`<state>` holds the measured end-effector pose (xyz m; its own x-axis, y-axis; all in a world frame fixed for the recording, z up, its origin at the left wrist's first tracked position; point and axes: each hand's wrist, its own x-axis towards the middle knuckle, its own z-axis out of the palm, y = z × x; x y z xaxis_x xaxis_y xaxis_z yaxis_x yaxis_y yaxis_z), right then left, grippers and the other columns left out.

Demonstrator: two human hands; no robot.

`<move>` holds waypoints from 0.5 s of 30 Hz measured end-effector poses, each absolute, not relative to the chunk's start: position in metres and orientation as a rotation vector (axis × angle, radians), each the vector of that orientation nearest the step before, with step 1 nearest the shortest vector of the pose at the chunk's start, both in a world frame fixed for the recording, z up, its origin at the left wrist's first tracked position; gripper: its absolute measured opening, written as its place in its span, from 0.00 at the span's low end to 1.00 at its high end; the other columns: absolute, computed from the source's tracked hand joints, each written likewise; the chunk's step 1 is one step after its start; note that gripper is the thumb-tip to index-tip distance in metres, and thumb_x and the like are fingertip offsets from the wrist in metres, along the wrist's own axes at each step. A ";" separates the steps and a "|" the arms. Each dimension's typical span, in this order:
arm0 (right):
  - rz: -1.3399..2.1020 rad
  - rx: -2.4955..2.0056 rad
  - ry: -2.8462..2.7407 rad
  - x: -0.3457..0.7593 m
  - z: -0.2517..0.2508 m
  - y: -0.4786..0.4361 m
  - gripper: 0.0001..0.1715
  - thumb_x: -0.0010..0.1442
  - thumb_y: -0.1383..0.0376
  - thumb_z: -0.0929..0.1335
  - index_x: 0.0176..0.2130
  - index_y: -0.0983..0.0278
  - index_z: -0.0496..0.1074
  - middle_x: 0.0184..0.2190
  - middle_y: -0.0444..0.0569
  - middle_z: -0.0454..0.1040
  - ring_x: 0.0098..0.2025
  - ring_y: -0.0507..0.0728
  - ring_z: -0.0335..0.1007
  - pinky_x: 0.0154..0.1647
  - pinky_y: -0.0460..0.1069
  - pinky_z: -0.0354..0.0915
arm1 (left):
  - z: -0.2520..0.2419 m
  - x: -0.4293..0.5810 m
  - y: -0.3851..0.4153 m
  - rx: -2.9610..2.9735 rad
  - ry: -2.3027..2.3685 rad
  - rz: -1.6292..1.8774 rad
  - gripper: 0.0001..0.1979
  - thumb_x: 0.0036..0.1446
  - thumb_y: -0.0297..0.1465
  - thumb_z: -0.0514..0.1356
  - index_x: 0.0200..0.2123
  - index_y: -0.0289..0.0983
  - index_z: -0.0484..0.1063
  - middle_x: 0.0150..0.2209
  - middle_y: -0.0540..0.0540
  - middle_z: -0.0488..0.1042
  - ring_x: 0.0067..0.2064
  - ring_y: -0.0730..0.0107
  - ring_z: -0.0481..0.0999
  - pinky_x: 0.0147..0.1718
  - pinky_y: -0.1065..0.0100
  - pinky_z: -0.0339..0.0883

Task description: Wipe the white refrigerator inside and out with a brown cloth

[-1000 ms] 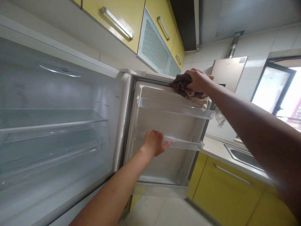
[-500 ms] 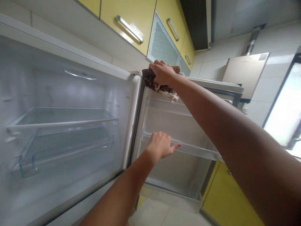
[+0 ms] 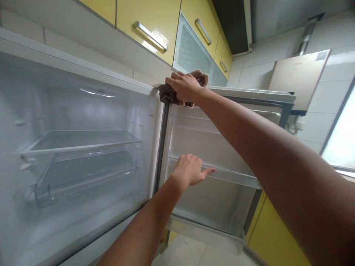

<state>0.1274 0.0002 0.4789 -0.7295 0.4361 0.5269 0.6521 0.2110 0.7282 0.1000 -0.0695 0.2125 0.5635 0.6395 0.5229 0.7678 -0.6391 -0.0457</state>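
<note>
My right hand (image 3: 185,87) is closed on a crumpled brown and cream cloth (image 3: 167,94). It presses the cloth against the top corner of the opened fridge door (image 3: 210,201), at the hinge side. Lower down, my left hand (image 3: 189,170) is in front of the door's middle clear shelf (image 3: 235,177), its thumb stretched out to the right. The other fingers bend away behind the knuckles, so whether they grip the shelf is hidden. To the left, the fridge compartment (image 3: 88,111) stands open, with a glass shelf (image 3: 88,138) and a clear plastic drawer (image 3: 91,181) inside.
Yellow wall cabinets (image 3: 149,22) with metal handles hang above the fridge. A pale boxy appliance (image 3: 299,79) with a metal pipe is on the tiled wall at right, near a bright window (image 3: 344,136). A yellow lower cabinet (image 3: 277,229) stands behind the door.
My right hand has moved the cloth left along the door's top edge to the hinge corner. My left hand has stayed in place. The view has shifted slightly.
</note>
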 end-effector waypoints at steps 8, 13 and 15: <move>-1.226 -1.169 -2.307 0.228 0.513 -0.025 0.36 0.57 0.70 0.79 0.62 0.67 0.69 0.62 0.56 0.72 0.61 0.63 0.66 0.59 0.55 0.63 | 0.201 0.091 -0.063 -2.494 -1.055 -0.782 0.42 0.71 0.63 0.44 0.38 0.35 0.82 0.39 0.36 0.83 0.45 0.47 0.84 0.38 0.56 0.72; -1.151 -1.577 -1.945 0.335 0.532 -0.065 0.37 0.52 0.63 0.81 0.58 0.70 0.75 0.55 0.53 0.80 0.56 0.60 0.75 0.50 0.56 0.61 | 0.202 0.089 -0.063 -2.508 -1.033 -0.810 0.41 0.72 0.62 0.45 0.41 0.35 0.83 0.41 0.34 0.84 0.46 0.46 0.84 0.40 0.56 0.72; -1.068 -1.662 -1.754 0.386 0.525 -0.088 0.34 0.52 0.61 0.79 0.55 0.72 0.77 0.58 0.56 0.80 0.56 0.58 0.76 0.47 0.56 0.61 | 0.202 0.090 -0.062 -2.520 -1.032 -0.805 0.42 0.71 0.63 0.44 0.42 0.35 0.84 0.42 0.33 0.84 0.47 0.46 0.84 0.39 0.57 0.72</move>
<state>0.3860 -0.0877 0.5252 -0.1350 0.5906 0.7956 0.9780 -0.0497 0.2028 0.0901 -0.0625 0.2016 0.5847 0.5458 0.6002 0.7146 -0.6967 -0.0626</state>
